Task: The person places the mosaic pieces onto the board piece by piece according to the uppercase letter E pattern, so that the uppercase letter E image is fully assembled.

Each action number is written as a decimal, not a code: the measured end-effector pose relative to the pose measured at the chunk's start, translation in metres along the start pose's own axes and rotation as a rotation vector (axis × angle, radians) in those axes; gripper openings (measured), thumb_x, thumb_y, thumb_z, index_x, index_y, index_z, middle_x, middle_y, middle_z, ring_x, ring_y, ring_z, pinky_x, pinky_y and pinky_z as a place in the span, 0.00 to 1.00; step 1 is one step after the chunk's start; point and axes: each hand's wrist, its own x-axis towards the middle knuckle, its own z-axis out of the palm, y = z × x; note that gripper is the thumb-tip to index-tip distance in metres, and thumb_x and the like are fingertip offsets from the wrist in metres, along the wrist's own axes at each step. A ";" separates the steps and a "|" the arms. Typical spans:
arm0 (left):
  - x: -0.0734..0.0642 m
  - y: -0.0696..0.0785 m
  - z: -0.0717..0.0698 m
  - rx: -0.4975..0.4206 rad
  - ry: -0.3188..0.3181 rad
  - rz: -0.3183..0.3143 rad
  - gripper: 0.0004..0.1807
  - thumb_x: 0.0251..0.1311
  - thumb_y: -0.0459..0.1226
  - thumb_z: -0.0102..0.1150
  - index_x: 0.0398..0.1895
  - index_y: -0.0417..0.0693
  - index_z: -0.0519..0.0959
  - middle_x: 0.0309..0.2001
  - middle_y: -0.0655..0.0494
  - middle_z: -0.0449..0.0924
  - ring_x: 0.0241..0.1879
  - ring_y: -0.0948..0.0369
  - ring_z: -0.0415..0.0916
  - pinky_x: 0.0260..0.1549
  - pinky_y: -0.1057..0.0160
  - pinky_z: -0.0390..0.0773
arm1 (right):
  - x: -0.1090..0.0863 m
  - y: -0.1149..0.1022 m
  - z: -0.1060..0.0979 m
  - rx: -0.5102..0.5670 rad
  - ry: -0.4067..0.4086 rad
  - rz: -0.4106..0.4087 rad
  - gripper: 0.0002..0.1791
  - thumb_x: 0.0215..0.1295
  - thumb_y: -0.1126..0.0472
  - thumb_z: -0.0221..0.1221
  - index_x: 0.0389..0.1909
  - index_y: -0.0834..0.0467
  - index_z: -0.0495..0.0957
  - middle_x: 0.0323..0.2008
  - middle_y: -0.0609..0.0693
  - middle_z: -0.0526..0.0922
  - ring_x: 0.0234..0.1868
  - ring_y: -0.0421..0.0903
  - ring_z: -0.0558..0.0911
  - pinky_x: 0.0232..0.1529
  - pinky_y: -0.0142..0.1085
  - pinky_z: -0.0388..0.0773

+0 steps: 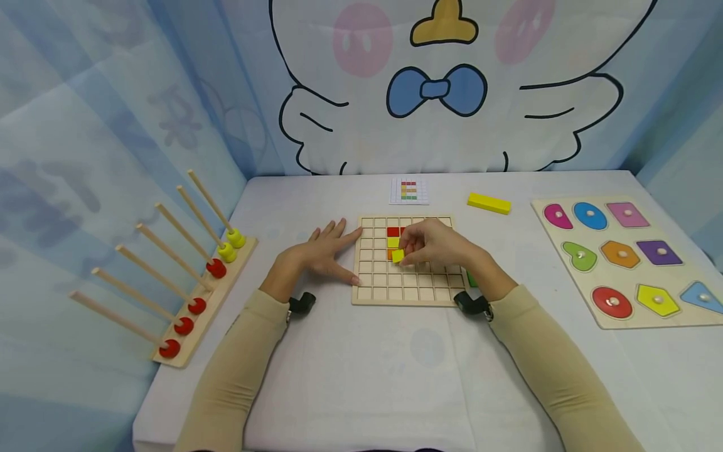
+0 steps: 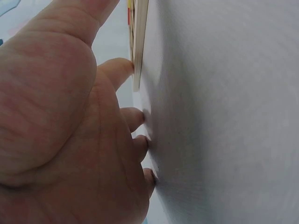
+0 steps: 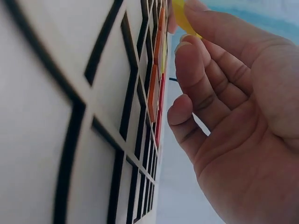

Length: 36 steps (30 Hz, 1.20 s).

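Between thumb and fingertips my right hand point(image 1: 433, 243) pinches a small yellow square tile point(image 1: 398, 256), held over the wooden grid board point(image 1: 409, 302). Red tiles point(image 1: 393, 232) lie in a row of the grid, with a yellow tile point(image 1: 393, 242) below them. Orange tiles point(image 3: 153, 91) also sit in the squares, partly hidden by the right hand in the head view. My left hand point(image 1: 324, 249) is spread flat at the board's left side, thumb and index finger touching its edge. In the left wrist view, its other fingertips point(image 2: 141, 142) rest on the white cloth.
A pattern card point(image 1: 418, 199) lies behind the board, with a yellow bar point(image 1: 489, 203) to its right. Something green point(image 1: 471, 280) shows beside the right wrist. A shape puzzle point(image 1: 565, 276) lies at right; a peg stand with beads point(image 1: 206, 319) stands at left.
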 end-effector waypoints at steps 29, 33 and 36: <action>0.001 0.001 0.000 -0.014 -0.002 -0.023 0.69 0.47 0.71 0.72 0.86 0.68 0.40 0.86 0.48 0.23 0.84 0.48 0.19 0.80 0.41 0.25 | 0.002 -0.010 0.010 -0.175 -0.086 -0.011 0.13 0.57 0.60 0.77 0.39 0.56 0.85 0.29 0.47 0.83 0.33 0.45 0.79 0.37 0.34 0.78; 0.001 0.000 0.001 -0.015 -0.003 -0.028 0.69 0.47 0.71 0.71 0.86 0.69 0.39 0.86 0.48 0.23 0.84 0.49 0.19 0.80 0.42 0.24 | 0.002 -0.011 0.010 -0.169 -0.089 -0.008 0.13 0.57 0.60 0.78 0.40 0.57 0.85 0.30 0.48 0.83 0.33 0.45 0.79 0.38 0.35 0.78; 0.002 0.000 0.001 -0.017 -0.002 -0.031 0.69 0.47 0.72 0.71 0.86 0.69 0.39 0.86 0.49 0.23 0.84 0.49 0.19 0.80 0.42 0.24 | 0.002 -0.010 0.011 -0.165 -0.088 -0.005 0.13 0.56 0.60 0.78 0.40 0.57 0.85 0.30 0.48 0.83 0.33 0.45 0.79 0.38 0.35 0.78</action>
